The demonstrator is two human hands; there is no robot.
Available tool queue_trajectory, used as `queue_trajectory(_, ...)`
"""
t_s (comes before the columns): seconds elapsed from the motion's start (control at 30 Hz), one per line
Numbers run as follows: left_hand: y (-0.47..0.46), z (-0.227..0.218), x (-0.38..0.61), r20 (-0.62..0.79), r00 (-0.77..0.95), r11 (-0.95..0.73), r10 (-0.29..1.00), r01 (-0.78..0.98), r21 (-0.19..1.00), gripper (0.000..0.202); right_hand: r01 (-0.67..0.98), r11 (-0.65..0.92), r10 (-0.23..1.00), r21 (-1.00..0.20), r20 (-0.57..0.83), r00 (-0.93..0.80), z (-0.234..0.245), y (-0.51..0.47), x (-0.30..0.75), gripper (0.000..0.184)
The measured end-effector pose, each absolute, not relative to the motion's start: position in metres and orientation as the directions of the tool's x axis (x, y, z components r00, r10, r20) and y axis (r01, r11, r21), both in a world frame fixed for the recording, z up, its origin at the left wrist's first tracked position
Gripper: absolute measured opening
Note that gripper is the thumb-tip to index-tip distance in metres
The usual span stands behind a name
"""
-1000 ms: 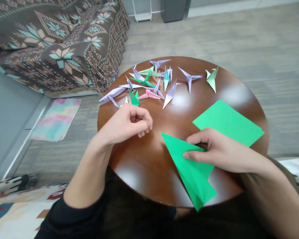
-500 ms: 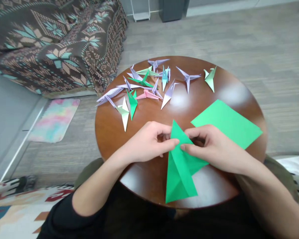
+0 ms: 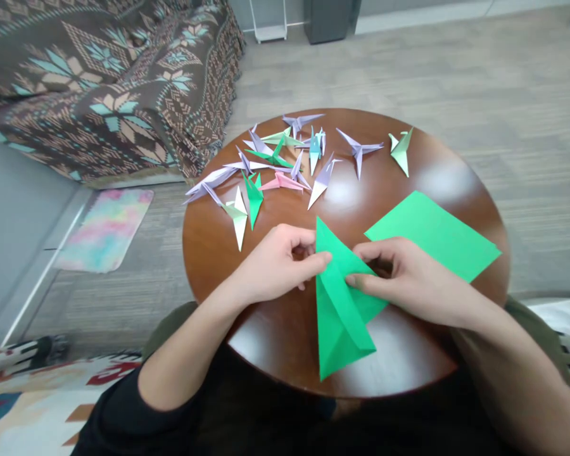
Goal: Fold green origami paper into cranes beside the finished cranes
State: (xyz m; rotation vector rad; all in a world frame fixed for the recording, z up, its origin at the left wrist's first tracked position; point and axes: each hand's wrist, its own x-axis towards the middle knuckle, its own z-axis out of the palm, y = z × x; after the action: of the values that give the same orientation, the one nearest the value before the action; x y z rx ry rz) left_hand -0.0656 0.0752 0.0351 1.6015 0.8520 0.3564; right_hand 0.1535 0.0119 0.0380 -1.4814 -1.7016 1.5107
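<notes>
A partly folded sheet of green origami paper [image 3: 344, 310] is held up over the near part of the table, one corner pointing away from me and its creased flaps hanging toward me. My left hand [image 3: 287, 263] pinches its left edge, thumb on top and fingers behind. On the other side my right hand [image 3: 399, 272] grips it between thumb and fingers, the thumb pressing on the middle. Beyond my right hand lies a flat green paper sheet [image 3: 432, 234], partly covered by that hand.
Several folded paper cranes, among them a pink crane [image 3: 282, 182] and a purple crane [image 3: 359, 151], cluster at the far left of the round brown table [image 3: 275, 342]. A pale green crane [image 3: 401, 152] stands apart at the far right. A patterned sofa [image 3: 123, 95] is beyond.
My left hand has moved slightly left and away from me, taking the folded paper's far corner with it. The paper has turned a little, and my two thumbs are farther apart.
</notes>
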Motion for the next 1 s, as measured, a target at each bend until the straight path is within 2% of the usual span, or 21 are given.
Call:
queue_trajectory(0.1, 0.078, 0.036, -0.066, -0.163, 0.608, 0.038, 0.777, 0.213, 0.976, 0.020, 0.394, -0.146, 0.915, -0.907, -0.276, -0.295, 0.035, 0.015, 0.158, 0.015)
queue_trajectory(0.2, 0.079, 0.035, -0.068, -0.079, 0.471, 0.073, 0.879, 0.031, 0.997, 0.020, 0.395, -0.079, 0.973, -0.915, -0.157, -0.169, 0.035, 0.015, 0.161, 0.022)
queue_trajectory(0.27, 0.079, 0.035, -0.069, -0.087, 0.434, 0.138, 0.897, -0.087, 0.987, 0.020, 0.429, -0.018, 0.996, -0.903, -0.053, -0.068, 0.041, 0.012, 0.163, 0.023)
queue_trajectory(0.33, 0.076, 0.033, -0.069, -0.119, 0.495, 0.229, 0.861, -0.168, 0.959, 0.021, 0.512, 0.051, 0.997, -0.857, 0.075, 0.027, 0.052, 0.005, 0.164, 0.021)
queue_trajectory(0.37, 0.074, 0.033, -0.068, -0.130, 0.553, 0.278, 0.823, -0.193, 0.941, 0.022, 0.591, 0.073, 0.986, -0.803, 0.148, 0.079, 0.057, 0.000, 0.164, 0.017)
queue_trajectory(0.43, 0.069, 0.032, -0.066, -0.131, 0.678, 0.371, 0.723, -0.222, 0.902, 0.031, 0.769, 0.129, 0.906, -0.627, 0.390, 0.166, 0.067, -0.010, 0.161, 0.010)
queue_trajectory(0.47, 0.066, 0.031, -0.065, -0.122, 0.727, 0.406, 0.675, -0.228, 0.885, 0.038, 0.837, 0.184, 0.833, -0.516, 0.534, 0.146, 0.070, -0.015, 0.158, 0.005)
queue_trajectory(0.53, 0.061, 0.030, -0.062, -0.088, 0.785, 0.432, 0.613, -0.240, 0.869, 0.050, 0.877, 0.340, 0.732, -0.341, 0.681, -0.019, 0.069, -0.021, 0.150, 0.015)
queue_trajectory(0.6, 0.058, 0.027, -0.061, -0.047, 0.797, 0.427, 0.602, -0.272, 0.862, 0.054, 0.868, 0.440, 0.706, -0.231, 0.686, -0.175, 0.062, -0.022, 0.141, 0.022)
queue_trajectory(0.67, 0.058, 0.025, -0.062, -0.047, 0.776, 0.441, 0.630, -0.306, 0.844, 0.052, 0.846, 0.501, 0.684, -0.181, 0.682, -0.260, 0.052, -0.019, 0.134, 0.027)
queue_trajectory(0.87, 0.066, 0.022, -0.066, -0.307, 0.689, 0.575, 0.656, -0.194, 0.795, 0.050, 0.730, 0.657, 0.653, -0.187, 0.625, -0.428, 0.028, -0.011, 0.126, 0.032)
queue_trajectory(1.0, 0.065, 0.025, -0.063, -0.313, 0.637, 0.572, 0.704, -0.248, 0.782, 0.038, 0.699, 0.700, 0.592, -0.146, 0.667, -0.453, 0.019, -0.010, 0.124, 0.022)
